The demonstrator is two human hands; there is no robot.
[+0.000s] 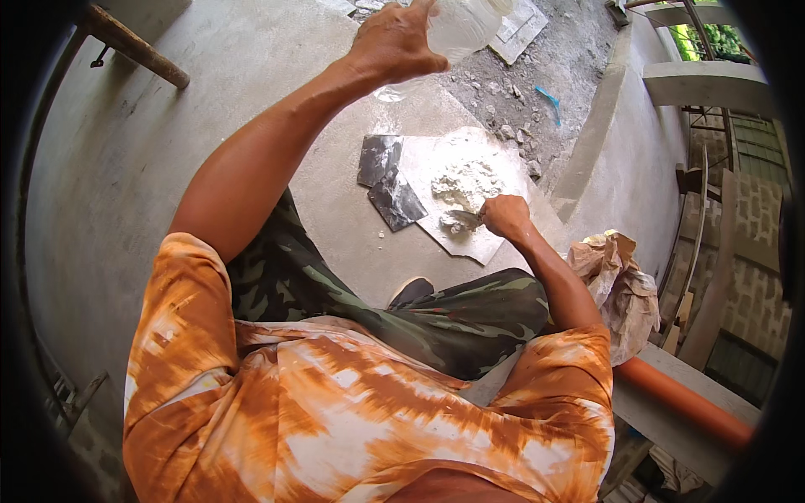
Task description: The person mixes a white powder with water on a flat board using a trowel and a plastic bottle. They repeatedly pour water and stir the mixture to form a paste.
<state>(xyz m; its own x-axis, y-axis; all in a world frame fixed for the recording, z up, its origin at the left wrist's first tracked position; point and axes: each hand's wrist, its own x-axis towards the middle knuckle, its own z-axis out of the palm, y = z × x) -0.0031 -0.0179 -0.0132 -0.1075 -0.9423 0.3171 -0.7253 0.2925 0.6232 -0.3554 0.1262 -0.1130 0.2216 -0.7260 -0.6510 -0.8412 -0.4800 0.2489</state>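
Note:
My left hand (402,41) grips a clear plastic jug or bottle (468,28) at the top of the view, partly cut off by the picture's edge. Below it, a pale, broken-edged board (484,251) lies on the concrete floor and bears a heap of white, lumpy powder or paste (462,179). My right hand (506,215) is closed around a tool whose handle the fingers hide. Its blade (465,219), seemingly a trowel's, rests at the near edge of the heap. Two dark flat pieces (397,200), smeared white, lie against the board's left side.
Rubble (509,126) and a blue strip (549,104) lie beyond the board. A low concrete wall (635,138) runs along the right. A crumpled paper bag (619,295) stands by my right elbow, near an orange pipe (685,399). A rusty metal pole (138,47) juts in at upper left.

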